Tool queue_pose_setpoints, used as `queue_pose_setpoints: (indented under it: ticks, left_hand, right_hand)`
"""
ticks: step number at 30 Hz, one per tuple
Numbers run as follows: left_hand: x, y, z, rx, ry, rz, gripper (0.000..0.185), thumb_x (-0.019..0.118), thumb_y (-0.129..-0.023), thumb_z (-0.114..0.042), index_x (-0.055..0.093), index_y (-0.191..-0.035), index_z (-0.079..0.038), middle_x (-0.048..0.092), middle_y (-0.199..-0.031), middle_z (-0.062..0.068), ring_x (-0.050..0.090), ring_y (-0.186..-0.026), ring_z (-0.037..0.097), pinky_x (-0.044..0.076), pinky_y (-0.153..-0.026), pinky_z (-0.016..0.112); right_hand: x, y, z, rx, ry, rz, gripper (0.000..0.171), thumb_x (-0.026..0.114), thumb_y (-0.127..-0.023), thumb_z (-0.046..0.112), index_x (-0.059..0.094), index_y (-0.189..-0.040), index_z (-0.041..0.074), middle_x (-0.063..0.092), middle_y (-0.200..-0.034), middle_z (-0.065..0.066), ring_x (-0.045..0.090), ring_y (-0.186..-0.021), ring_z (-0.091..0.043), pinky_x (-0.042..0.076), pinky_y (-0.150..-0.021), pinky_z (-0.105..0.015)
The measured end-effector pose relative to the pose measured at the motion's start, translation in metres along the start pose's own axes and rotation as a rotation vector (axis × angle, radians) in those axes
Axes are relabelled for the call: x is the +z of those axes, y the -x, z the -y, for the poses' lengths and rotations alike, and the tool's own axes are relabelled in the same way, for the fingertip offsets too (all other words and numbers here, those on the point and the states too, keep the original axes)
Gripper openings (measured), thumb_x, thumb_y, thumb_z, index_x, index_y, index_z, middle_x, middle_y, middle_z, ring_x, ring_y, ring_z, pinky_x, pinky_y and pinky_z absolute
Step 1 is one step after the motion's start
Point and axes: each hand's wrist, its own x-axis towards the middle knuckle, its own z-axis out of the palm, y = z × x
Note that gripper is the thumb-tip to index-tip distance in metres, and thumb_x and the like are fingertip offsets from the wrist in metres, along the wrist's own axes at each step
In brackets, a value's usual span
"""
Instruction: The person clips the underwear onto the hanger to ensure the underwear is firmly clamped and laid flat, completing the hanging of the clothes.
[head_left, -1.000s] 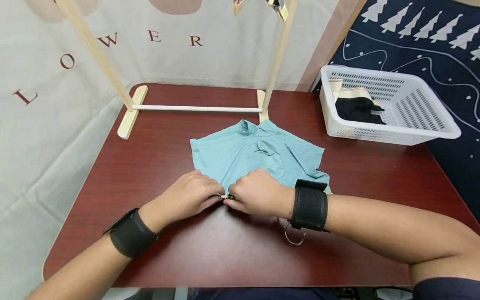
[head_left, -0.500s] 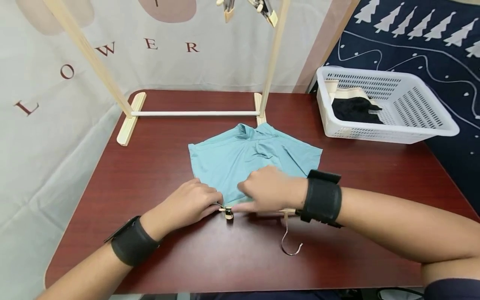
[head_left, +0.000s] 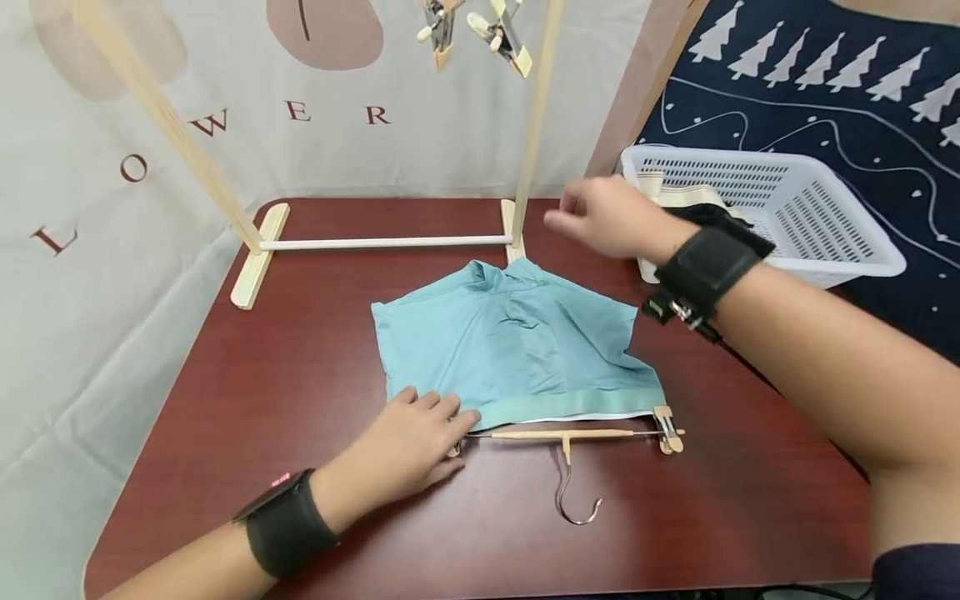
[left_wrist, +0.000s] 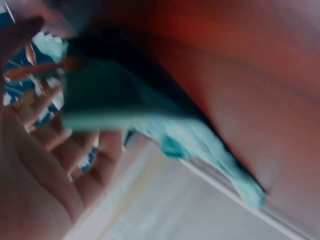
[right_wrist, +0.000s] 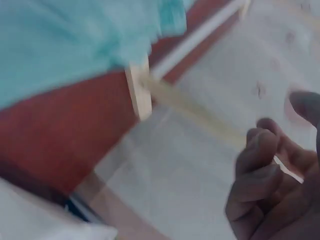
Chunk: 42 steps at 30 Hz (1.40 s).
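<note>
Teal shorts [head_left: 510, 350] lie flat on the dark red table [head_left: 300, 367], waistband toward me. A wooden clip hanger [head_left: 570, 435] lies along the waistband, its metal hook [head_left: 573, 500] pointing at me and its right clip [head_left: 666, 429] at the waistband's right end. My left hand [head_left: 431, 417] rests flat on the hanger's left end and the waistband corner, fingers straight. My right hand [head_left: 577, 217] is raised in the air at the back right, fingers loosely curled and holding nothing. In the blurred wrist views I see the teal fabric [left_wrist: 150, 115] and my curled right fingers [right_wrist: 270, 190].
A white plastic basket [head_left: 825, 225] with a black garment [head_left: 705, 212] stands at the back right. A wooden drying rack stands at the back, with a foot [head_left: 255, 258], a white rod [head_left: 382, 243] and a post [head_left: 532, 125]. Clothespins [head_left: 465, 29] hang above.
My right hand let go of the hanger's left clip and lifted away to the back right, toward the basket. My left hand's fingers flattened on the hanger's left end. The whole hanger now shows.
</note>
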Motion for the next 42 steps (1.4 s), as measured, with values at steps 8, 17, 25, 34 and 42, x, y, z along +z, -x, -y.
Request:
queue_pose_setpoints:
  ticks: [8,17,25,34,42]
  left_hand:
    - [0.009,-0.005,-0.023,-0.013,-0.106,-0.103,0.024,0.078,-0.082,-0.04,0.063,-0.081,-0.021,0.056,-0.071,-0.006,0.054,-0.062,0.014,0.041,-0.057,0.029]
    - [0.008,-0.009,-0.026,0.051,-0.157,-0.158,0.024,0.077,-0.075,-0.011,0.059,-0.067,-0.025,0.046,-0.058,-0.009,0.039,-0.049,0.009,0.022,-0.046,0.022]
    - [-0.019,-0.011,0.002,0.067,0.059,-0.174,0.031,0.076,-0.086,-0.019,0.055,-0.064,-0.024,0.038,-0.054,-0.011,0.035,-0.046,0.004,0.016,-0.044,0.018]
    - [-0.072,0.009,0.065,-0.131,0.176,-0.087,0.029,0.071,-0.092,-0.02,0.057,-0.067,-0.024,0.04,-0.06,-0.017,0.033,-0.052,-0.001,0.028,-0.047,0.02]
    - [-0.121,0.035,0.132,-0.433,0.205,-0.1,0.013,0.066,-0.097,-0.019,0.076,-0.09,-0.017,0.052,-0.059,-0.011,0.038,-0.05,0.002,0.035,-0.05,0.024]
  right_hand:
    - [-0.03,-0.057,-0.005,0.171,-0.309,0.005,0.065,0.053,-0.099,0.05,0.037,-0.152,0.015,0.054,-0.143,-0.014,0.065,-0.061,-0.016,0.055,-0.063,-0.028]
    - [-0.029,-0.084,-0.004,0.092,-0.536,0.026,0.068,0.058,-0.099,0.041,0.03,-0.152,0.01,0.051,-0.136,-0.019,0.067,-0.06,-0.016,0.059,-0.064,-0.029]
    - [-0.038,-0.086,-0.012,0.069,-0.477,-0.03,0.041,0.057,-0.1,0.037,0.052,-0.131,0.01,0.058,-0.12,-0.014,0.067,-0.06,-0.018,0.054,-0.06,-0.027]
    - [-0.049,-0.088,-0.01,0.043,-0.483,-0.058,0.04,0.059,-0.1,0.034,0.056,-0.129,0.006,0.062,-0.123,-0.022,0.063,-0.052,-0.011,0.051,-0.054,-0.024]
    - [-0.046,-0.087,-0.012,0.03,-0.513,-0.079,0.041,0.061,-0.099,0.033,0.058,-0.13,0.006,0.065,-0.111,-0.016,0.061,-0.048,-0.012,0.051,-0.053,-0.025]
